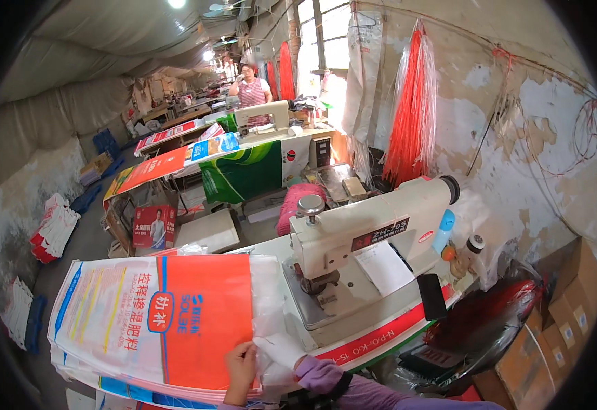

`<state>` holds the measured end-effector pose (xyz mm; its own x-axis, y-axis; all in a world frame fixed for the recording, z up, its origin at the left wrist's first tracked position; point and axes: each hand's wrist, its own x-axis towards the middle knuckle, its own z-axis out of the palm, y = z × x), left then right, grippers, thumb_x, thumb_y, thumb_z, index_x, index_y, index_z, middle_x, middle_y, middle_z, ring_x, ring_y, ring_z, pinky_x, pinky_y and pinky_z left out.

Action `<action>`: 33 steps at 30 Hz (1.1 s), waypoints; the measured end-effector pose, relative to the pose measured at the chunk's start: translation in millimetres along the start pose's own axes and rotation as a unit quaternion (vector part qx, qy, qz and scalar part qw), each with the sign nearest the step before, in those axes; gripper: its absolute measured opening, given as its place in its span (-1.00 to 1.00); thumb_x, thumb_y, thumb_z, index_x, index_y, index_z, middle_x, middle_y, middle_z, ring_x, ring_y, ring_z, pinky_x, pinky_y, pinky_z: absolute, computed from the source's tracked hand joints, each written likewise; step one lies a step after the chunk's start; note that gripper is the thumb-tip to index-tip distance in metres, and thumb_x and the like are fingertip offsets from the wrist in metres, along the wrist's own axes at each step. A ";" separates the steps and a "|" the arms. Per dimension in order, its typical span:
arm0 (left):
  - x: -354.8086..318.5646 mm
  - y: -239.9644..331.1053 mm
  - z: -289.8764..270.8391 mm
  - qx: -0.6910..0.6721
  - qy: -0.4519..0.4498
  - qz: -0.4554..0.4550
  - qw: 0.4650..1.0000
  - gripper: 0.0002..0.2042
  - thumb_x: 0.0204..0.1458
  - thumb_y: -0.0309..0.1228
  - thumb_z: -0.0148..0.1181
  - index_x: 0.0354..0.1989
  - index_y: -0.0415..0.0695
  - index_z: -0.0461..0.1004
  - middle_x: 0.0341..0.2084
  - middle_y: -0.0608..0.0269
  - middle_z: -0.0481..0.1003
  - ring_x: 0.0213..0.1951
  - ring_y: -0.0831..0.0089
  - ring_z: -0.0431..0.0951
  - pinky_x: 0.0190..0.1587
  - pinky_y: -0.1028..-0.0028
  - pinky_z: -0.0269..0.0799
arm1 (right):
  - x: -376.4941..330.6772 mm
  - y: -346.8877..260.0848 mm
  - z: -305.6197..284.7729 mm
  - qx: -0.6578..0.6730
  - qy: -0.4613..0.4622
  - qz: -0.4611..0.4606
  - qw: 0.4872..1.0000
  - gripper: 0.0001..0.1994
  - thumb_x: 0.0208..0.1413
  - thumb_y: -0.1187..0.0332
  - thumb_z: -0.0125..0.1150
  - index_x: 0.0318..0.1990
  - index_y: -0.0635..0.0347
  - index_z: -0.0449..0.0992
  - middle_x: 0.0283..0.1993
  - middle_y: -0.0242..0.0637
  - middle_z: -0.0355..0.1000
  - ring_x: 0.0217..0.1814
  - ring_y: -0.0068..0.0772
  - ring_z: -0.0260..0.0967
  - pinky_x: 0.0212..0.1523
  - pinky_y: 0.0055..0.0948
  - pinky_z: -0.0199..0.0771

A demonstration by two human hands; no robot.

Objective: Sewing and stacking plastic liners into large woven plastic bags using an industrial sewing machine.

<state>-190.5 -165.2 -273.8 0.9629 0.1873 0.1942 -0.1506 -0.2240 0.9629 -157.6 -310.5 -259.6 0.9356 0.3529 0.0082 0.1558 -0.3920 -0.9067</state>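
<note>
A stack of printed woven bags (206,294), white and orange with a blue stripe, lies flat on the sewing table to the left of the machine. My left hand (241,367) is at the stack's near right edge, its bare fingers pinched on the top bag. Beside it, my right hand (281,350), in what looks like a white glove below a purple sleeve, rests against the bag's clear edge; its fingers blend into the white film and are hard to make out. The cream sewing machine (367,232) stands just beyond both hands, its needle area clear of the bags.
On the machine bed lie white paper (384,266) and a black phone (431,297). A blue bottle (443,229) stands behind. Red strands (411,109) hang on the wall. Cardboard boxes (527,355) sit at right. Another person (253,94) stands beyond a second sewing machine (264,117).
</note>
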 end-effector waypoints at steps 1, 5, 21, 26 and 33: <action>-2.4 5.1 -3.4 0.003 -0.001 0.002 1.000 -0.89 0.08 -0.51 0.19 -0.32 -0.31 0.59 -0.56 0.32 0.52 -0.46 0.61 0.44 -0.37 0.53 0.37 | 0.6 0.0 8.1 0.007 0.025 -0.026 0.999 -0.53 0.27 -0.01 -0.10 -0.24 0.21 0.59 -0.39 -0.12 0.53 -0.36 -0.20 0.45 -0.25 -0.30 0.42; -10.9 21.5 -4.4 0.012 0.094 0.028 0.995 -0.87 0.13 -0.50 0.13 -0.32 -0.30 0.57 -0.48 0.30 0.53 -0.38 0.59 0.46 -0.30 0.53 0.38 | -22.5 27.8 19.9 0.028 0.081 0.060 0.994 -0.58 0.19 0.00 0.05 -0.31 0.23 0.60 -0.48 -0.09 0.49 -0.39 -0.10 0.46 -0.30 -0.27 0.40; 3.5 -5.6 -36.8 -0.333 0.065 -0.114 0.934 -0.82 0.08 -0.43 0.16 -0.17 -0.22 0.48 -0.24 0.20 0.52 -0.27 0.40 0.50 -0.25 0.38 0.43 | -16.6 -34.3 54.8 0.311 0.022 0.044 0.949 -0.77 0.05 0.27 0.33 -0.28 0.24 0.47 -0.37 -0.34 0.46 -0.30 -0.52 0.41 -0.23 -0.46 0.41; 13.8 46.6 -67.1 0.411 -0.214 -0.022 0.886 -0.82 0.04 -0.39 0.10 -0.33 -0.26 0.50 -0.47 -0.05 0.56 -0.38 0.11 0.61 -0.30 0.26 0.51 | -0.3 26.7 81.6 0.284 0.019 -0.056 0.957 -0.82 0.10 0.37 0.24 -0.20 0.26 0.50 -0.34 -0.37 0.47 -0.30 -0.58 0.39 -0.22 -0.49 0.41; 5.0 38.7 -83.6 0.155 -0.148 -0.224 0.951 -0.75 0.10 -0.37 0.12 -0.47 -0.34 0.53 -0.70 0.22 0.50 -0.55 0.47 0.57 -0.50 0.42 0.50 | -34.5 4.6 62.0 0.067 -0.079 -0.235 0.966 -0.73 0.23 0.35 0.00 -0.02 0.29 0.49 -0.16 -0.21 0.47 -0.07 -0.36 0.43 -0.04 -0.45 0.40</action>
<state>-210.1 -93.0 -219.9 0.9425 0.0641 -0.3279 0.3190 -0.4643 0.8262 -208.8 -271.9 -290.1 0.7096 0.5948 0.3777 0.4998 -0.0471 -0.8649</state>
